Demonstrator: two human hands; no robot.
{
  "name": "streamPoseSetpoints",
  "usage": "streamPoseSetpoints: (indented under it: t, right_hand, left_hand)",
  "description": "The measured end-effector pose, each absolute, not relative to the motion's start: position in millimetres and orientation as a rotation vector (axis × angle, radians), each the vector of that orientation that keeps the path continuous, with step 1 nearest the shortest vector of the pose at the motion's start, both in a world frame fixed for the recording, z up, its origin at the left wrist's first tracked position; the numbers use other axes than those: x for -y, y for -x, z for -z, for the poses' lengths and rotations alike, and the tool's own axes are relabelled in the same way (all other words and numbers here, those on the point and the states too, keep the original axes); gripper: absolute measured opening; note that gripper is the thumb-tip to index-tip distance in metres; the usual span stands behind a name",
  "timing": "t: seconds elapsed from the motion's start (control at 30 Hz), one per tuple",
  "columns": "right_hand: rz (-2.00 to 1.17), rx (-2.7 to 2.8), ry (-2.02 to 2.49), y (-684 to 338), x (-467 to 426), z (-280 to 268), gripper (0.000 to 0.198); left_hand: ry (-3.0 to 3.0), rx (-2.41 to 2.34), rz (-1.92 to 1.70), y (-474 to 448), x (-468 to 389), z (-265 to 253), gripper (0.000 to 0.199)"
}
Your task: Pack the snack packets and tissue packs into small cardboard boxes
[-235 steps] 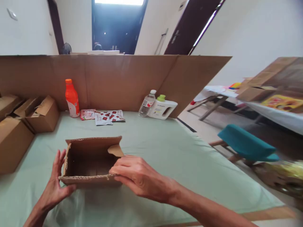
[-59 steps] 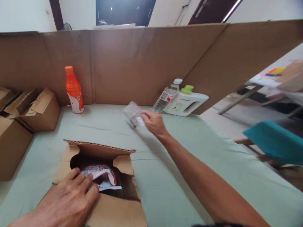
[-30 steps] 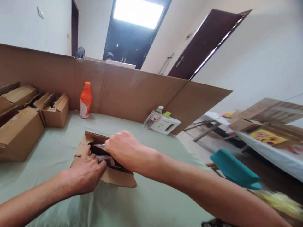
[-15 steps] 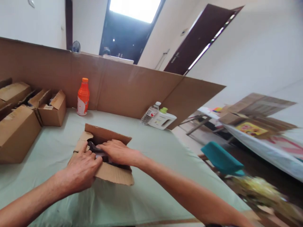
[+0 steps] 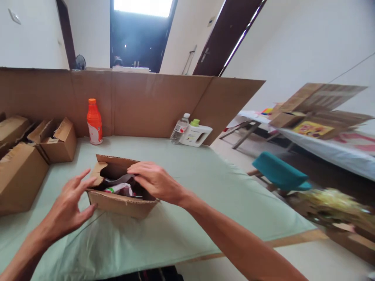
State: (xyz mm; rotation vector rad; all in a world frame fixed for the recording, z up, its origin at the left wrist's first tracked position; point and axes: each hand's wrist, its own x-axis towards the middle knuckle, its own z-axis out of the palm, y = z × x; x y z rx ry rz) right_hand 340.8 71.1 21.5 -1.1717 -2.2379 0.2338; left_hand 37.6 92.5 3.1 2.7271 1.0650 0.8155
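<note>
A small open cardboard box (image 5: 124, 205) stands on the green-covered table, its flaps upright. Inside lie a grey curved strip (image 5: 119, 179) and a white packet with green and pink print (image 5: 120, 189); what lies deeper is in shadow. At the box's left end, my left hand (image 5: 68, 201) has its fingers spread and holds nothing, the fingertips close to the cardboard. My right hand (image 5: 159, 181) reaches over the right end with fingers curled down into the opening, near the grey strip. Whatever those fingers grip is hidden.
An orange bottle (image 5: 94, 123) stands by the cardboard screen (image 5: 152, 103). A clear water bottle (image 5: 179, 129) and a white jug with a green cap (image 5: 196, 134) are farther right. More cardboard boxes (image 5: 22, 179) crowd the left. Off the table's right side is a teal chair (image 5: 279, 171).
My left hand has come off the box and opened out to the left. My right hand has lifted a little within the opening. The near flap now stands upright, and the packet shows.
</note>
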Motion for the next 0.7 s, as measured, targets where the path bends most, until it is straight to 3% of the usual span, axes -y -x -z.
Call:
streamPoseSetpoints:
  t: [0.1,0.23,0.3,0.43,0.6,0.7]
  right_hand:
    - [-0.149,1.934,1.237,-373,-48,-6,0.029]
    - [-0.249,1.918,1.301,-395,-42,13,0.070]
    - [-0.354,1.942,1.282,-396,-45,16,0.079]
    - [-0.513,2.063,1.221,-388,-48,18,0.077]
    - [-0.224,2.177,1.258,-381,-39,38,0.042]
    - [-0.042,2.233,1.226,-388,-27,55,0.048]
  left_hand:
    - [-2.439,-1.100,-0.838,-27,-104,6,0.051]
    - [-2.283,-1.169,-0.966,-43,-109,10,0.037]
    - [-2.268,-1.228,-1.025,-55,-105,11,0.036]
    - [-2.234,-1.322,-1.074,-71,-92,16,0.030]
    - [-2.291,-1.344,-1.082,-73,-97,28,0.047]
    - [-2.453,-1.158,-0.984,-67,-111,29,0.041]
